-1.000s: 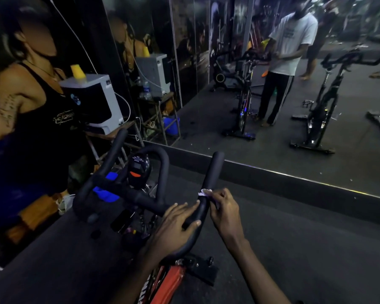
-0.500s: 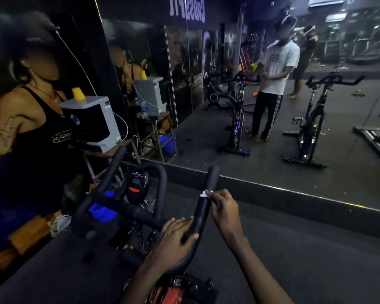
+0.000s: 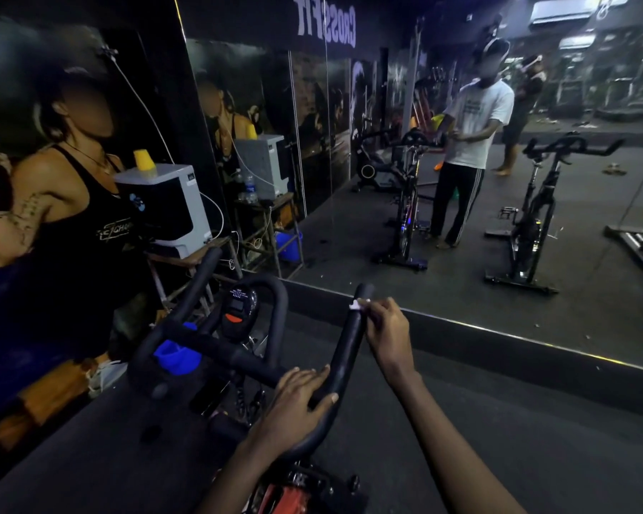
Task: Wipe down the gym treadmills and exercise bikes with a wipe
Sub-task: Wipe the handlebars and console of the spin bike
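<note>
Handlebar [image 3: 208, 343] & console [image 3: 240, 304] at left: no hand on them, prob. still to do. Left hand [image 3: 297, 406] hasn't shifted: fingers laid over the bend, thumb hooked round the bar, steadying the bike. Right horn [image 3: 348, 350]: wipe [image 3: 358, 304] now sits just below the tip, higher up the horn vs. 1 s ago. Right hand [image 3: 387, 335] pinches it in curled fingers against the grip. So the stroke up this horn looks nearly done; tip next, then back twd the crossbar, I'd judge.
</note>
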{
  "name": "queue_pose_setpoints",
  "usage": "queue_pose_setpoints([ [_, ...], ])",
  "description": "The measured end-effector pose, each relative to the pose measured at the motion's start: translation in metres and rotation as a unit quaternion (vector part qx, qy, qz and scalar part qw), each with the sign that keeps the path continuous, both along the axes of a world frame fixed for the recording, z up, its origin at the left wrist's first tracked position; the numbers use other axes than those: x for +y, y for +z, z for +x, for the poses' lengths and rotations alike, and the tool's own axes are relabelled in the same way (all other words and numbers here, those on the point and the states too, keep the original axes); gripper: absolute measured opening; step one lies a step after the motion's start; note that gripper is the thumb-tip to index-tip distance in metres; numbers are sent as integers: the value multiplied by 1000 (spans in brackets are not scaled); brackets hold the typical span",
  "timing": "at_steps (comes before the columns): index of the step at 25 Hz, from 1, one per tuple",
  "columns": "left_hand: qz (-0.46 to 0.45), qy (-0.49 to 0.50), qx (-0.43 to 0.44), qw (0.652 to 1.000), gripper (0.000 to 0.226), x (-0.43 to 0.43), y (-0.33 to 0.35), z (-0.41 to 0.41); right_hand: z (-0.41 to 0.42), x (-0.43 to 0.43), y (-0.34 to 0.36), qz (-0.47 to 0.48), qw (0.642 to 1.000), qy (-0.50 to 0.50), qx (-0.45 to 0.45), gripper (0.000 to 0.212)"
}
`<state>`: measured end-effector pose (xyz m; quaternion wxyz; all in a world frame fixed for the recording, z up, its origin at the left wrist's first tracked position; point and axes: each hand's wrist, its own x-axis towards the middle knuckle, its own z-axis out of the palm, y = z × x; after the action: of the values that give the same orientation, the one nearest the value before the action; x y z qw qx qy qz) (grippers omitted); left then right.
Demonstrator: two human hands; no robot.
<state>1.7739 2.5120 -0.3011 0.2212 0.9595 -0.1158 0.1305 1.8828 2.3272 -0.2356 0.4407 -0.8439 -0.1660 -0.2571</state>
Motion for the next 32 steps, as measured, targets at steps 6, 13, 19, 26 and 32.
queue_pose_setpoints([
  [6, 4, -6, 0, 1000, 78, 1, 4, -3, 20, 2, 19, 21, 999, -33, 5, 34],
  [13, 54, 83, -105, 989, 49, 54, 4, -25, 7, 7, 9, -44, 998, -40, 28, 30],
  [19, 3, 256, 7, 967, 51, 80, 11, -42, -48, 26, 0, -141, 982, 51, 110, 19],
  [26, -125, 217, 73, 965, 88, 87, 11, -52, -88, 67, -20, -169, 971, 77, 149, 12],
  [32, -87, 269, 17, 959, 88, 104, 0, -49, -91, 106, -37, -104, 984, 104, 97, 26],
])
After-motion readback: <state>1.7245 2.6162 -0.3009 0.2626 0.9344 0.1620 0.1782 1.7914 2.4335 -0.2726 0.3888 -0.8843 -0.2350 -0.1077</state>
